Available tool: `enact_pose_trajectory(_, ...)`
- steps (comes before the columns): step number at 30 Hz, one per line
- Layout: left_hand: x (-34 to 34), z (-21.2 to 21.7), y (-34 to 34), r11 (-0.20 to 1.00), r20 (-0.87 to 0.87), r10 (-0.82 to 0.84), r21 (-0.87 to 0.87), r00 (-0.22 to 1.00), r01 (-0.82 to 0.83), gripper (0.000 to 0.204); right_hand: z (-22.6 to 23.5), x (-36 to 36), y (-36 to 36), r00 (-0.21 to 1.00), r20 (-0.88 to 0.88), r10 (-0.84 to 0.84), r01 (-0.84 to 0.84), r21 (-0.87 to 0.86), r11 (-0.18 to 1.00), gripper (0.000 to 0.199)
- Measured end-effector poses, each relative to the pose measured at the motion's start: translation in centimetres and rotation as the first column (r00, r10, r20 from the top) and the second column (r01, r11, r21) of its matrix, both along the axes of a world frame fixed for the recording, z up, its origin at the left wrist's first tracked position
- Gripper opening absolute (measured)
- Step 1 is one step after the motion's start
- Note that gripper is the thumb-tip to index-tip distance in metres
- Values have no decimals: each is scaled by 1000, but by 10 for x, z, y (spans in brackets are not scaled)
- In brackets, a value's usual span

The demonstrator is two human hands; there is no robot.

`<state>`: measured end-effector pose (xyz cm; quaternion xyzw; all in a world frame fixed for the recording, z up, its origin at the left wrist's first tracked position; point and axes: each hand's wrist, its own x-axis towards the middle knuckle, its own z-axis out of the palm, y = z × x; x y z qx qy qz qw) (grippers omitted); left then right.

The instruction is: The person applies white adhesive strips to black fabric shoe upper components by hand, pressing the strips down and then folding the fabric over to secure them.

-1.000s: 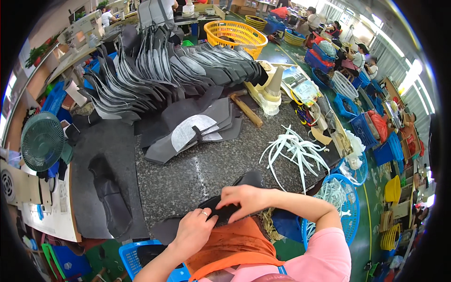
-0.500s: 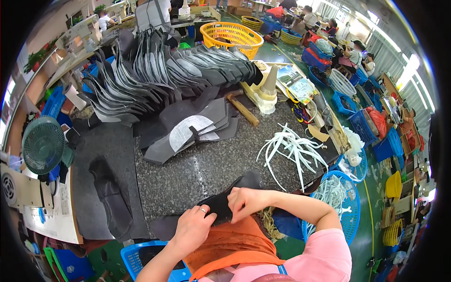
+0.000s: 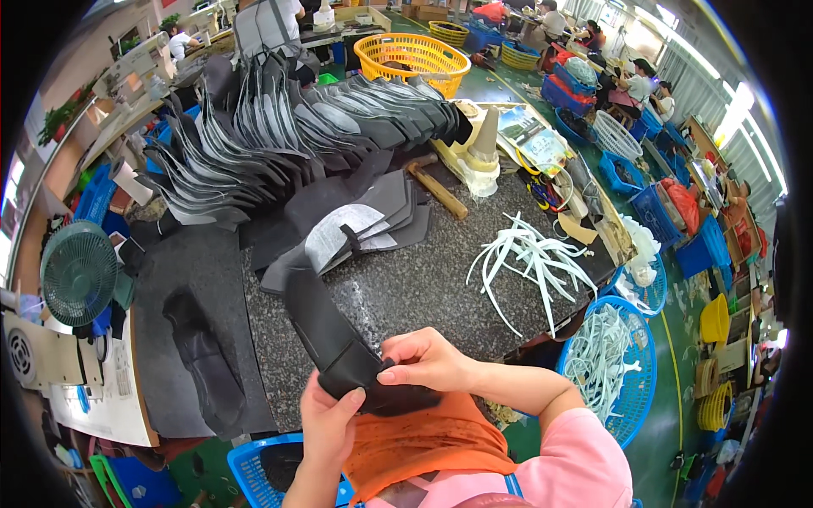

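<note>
Left grip (image 3: 332, 423) and right grip (image 3: 430, 362) pinch one smooth black piece (image 3: 326, 320); at my four o'clock, a blue basket (image 3: 632, 415) holds thin strips (image 3: 598, 356).

- Your worktop (image 3: 415, 292) is dark speckled stone, with a black mat (image 3: 224, 284) covering its left end.
- On that mat, toward the near left corner, you have one black stitched piece (image 3: 203, 360) lying lengthwise.
- Along the far edge, left of its middle, leans your long row of dark cut pieces (image 3: 254, 140).
- In front of that row lies your smaller pile of grey pieces (image 3: 395, 207), fanned out, a white patch on top.
- Your wooden-handled hammer (image 3: 440, 193) lies just right of the pile.
- Near the right edge, you have loose pale strips (image 3: 538, 262) in a tangle.
</note>
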<state>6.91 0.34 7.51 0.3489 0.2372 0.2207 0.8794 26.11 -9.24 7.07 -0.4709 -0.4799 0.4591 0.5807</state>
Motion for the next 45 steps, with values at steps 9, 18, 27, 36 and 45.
enact_pose_trajectory(9, -57, 8, 116, 190, -369, 829, 893, 420, 409, 77, 1, 69, -58, 201, 978, -61, 374, -18, 927, 46)
enact_pose_trajectory(18, 148, -25, 121, -487, -46, 489, 814, 871, 317, 95, -28, 107, -52, 13, 999, 50, 513, -49, 857, 36)
enact_pose_trajectory(27, 131, 4, 136, -307, -151, 335, 916, 930, 259, 77, -49, 127, -59, -40, 957, -287, 520, 266, 812, 22)
enact_pose_trajectory(36, 61, -32, 90, -144, -223, 414, 941, 883, 305, 73, -25, 111, -73, 51, 990, -133, 715, 57, 697, 39)
enact_pose_trajectory(45, 8, -12, 3, -312, -384, 230, 841, 894, 442, 74, 14, 80, -69, 570, 482, -666, 666, 204, 718, 47)
